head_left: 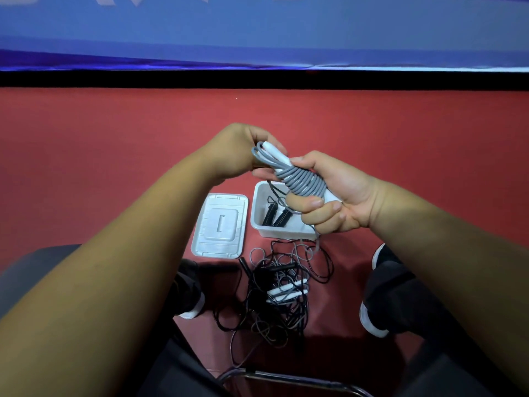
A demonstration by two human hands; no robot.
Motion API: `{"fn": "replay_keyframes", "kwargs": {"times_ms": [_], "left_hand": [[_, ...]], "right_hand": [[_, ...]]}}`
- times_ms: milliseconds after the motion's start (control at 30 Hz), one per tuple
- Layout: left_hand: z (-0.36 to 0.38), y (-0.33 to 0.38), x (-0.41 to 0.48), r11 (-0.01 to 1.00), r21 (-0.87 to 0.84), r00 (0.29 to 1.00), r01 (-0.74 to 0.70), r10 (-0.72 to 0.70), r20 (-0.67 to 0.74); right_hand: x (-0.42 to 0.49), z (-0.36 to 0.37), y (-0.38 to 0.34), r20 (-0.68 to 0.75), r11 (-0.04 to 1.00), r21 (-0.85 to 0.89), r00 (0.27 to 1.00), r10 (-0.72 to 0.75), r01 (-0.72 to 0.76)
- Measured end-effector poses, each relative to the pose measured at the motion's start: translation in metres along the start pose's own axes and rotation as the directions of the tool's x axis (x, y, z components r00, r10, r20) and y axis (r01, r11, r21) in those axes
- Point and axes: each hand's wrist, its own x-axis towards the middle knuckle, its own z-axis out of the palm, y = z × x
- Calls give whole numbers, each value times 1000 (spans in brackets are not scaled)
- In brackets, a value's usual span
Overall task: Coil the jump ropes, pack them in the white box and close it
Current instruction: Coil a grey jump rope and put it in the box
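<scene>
A grey jump rope point(300, 181) with white handles is wound in tight turns round its handles, held above the floor. My right hand point(329, 202) grips the wound bundle from below. My left hand point(243, 150) pinches the upper end, where a white handle tip and a grey loop stick out. Below them stands the open white box point(259, 207) with a coiled black rope point(276, 214) inside. The box's white lid point(219, 224) lies flat on the floor to its left. A tangle of black and grey ropes point(280, 287) with white handles lies nearer me.
The floor is red, ending at a black strip and a blue wall at the far side. My two shoes point(375, 310) flank the rope tangle. A metal chair frame point(286, 379) shows at the bottom edge.
</scene>
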Motion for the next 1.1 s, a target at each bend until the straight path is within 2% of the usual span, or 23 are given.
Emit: {"fn": "replay_keyframes", "kwargs": {"times_ms": [100, 233, 367, 467, 600, 700, 833, 1100], "left_hand": [[-3, 1, 3, 998, -58, 1000, -6, 6, 8], [-4, 4, 4, 999, -34, 999, -40, 41, 31], [-7, 9, 3, 996, -81, 997, -49, 54, 56], [-10, 12, 2, 997, -55, 995, -51, 55, 79], [-17, 16, 0, 996, 62, 982, -68, 56, 179], [-14, 20, -3, 979, 179, 974, -99, 58, 219], [-12, 25, -6, 947, 299, 981, -120, 66, 184], [-24, 23, -4, 946, 313, 993, -85, 56, 101]], "right_hand": [[0, -1, 1, 11, 1000, -5, 1000, -8, 9], [0, -2, 3, -35, 999, -36, 999, 21, -23], [3, -6, 5, -34, 996, -83, 999, 40, -43], [3, -6, 5, -33, 992, -109, 998, 60, -63], [4, -13, 9, 18, 958, -234, 984, 175, -166], [7, -13, 12, -49, 928, -300, 975, 215, -219], [13, -7, 14, -196, 937, -229, 956, 219, -262], [18, -2, 11, -329, 977, -170, 942, 65, -127]]}}
